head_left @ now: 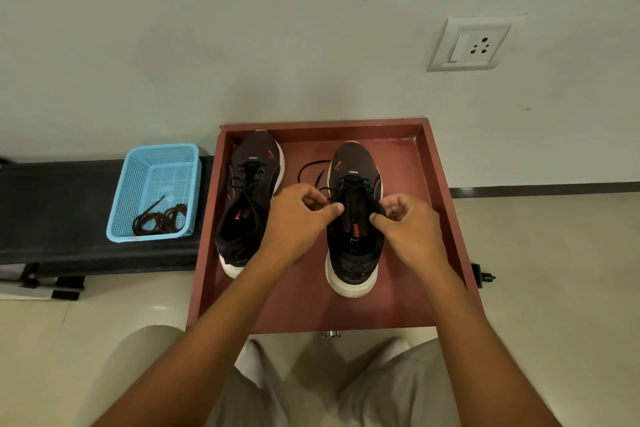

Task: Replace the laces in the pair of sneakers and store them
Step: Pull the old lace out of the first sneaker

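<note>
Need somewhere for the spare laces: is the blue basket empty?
Not empty. The blue basket holds a coiled dark lace at its near end.

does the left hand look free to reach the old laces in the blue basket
Probably not yet: the left hand is pinching the lace on the right sneaker. Nothing blocks the path to the blue basket.

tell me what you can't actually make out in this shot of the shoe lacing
- Head view: the left hand and right hand cover the middle eyelets of the right sneaker, so how far it is laced is hidden.
- What each fingertip pinches is too small to tell.
- The coiled laces in the blue basket: their count is unclear.
</note>
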Demonstrator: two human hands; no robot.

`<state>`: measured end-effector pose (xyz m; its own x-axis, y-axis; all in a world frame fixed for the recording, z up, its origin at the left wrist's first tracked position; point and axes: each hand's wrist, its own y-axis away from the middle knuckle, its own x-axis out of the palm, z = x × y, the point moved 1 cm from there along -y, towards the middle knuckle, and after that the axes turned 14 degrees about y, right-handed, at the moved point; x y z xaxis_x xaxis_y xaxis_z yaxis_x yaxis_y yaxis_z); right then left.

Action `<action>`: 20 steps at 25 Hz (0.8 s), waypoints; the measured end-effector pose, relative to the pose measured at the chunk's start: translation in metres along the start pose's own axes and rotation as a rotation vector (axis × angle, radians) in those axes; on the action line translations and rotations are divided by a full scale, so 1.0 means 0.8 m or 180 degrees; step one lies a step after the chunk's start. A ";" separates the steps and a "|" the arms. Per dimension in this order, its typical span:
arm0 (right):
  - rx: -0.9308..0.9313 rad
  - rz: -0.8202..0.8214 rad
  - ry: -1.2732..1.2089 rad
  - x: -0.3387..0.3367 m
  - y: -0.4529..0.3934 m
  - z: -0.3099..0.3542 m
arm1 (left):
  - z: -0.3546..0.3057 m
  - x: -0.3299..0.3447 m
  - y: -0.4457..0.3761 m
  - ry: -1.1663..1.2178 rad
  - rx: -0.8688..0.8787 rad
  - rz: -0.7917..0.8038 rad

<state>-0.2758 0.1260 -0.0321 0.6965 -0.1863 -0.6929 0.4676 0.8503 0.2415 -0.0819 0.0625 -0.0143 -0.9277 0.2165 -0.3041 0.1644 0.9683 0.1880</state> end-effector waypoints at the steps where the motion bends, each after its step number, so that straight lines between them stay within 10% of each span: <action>1: -0.0092 -0.0047 0.0110 0.000 0.000 0.006 | 0.003 0.001 -0.001 -0.0038 0.0009 0.0022; 9: -0.1580 -0.0033 0.1540 0.005 -0.039 0.059 | 0.024 0.001 -0.005 0.0549 -0.0189 0.0170; 20: -0.1621 0.0072 0.1326 0.014 -0.042 0.057 | 0.035 0.006 -0.009 0.0964 -0.0395 0.0138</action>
<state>-0.2592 0.0730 -0.0167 0.3864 -0.0464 -0.9212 0.0680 0.9974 -0.0217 -0.0781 0.0604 -0.0430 -0.9813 0.1923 -0.0054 0.1810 0.9325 0.3126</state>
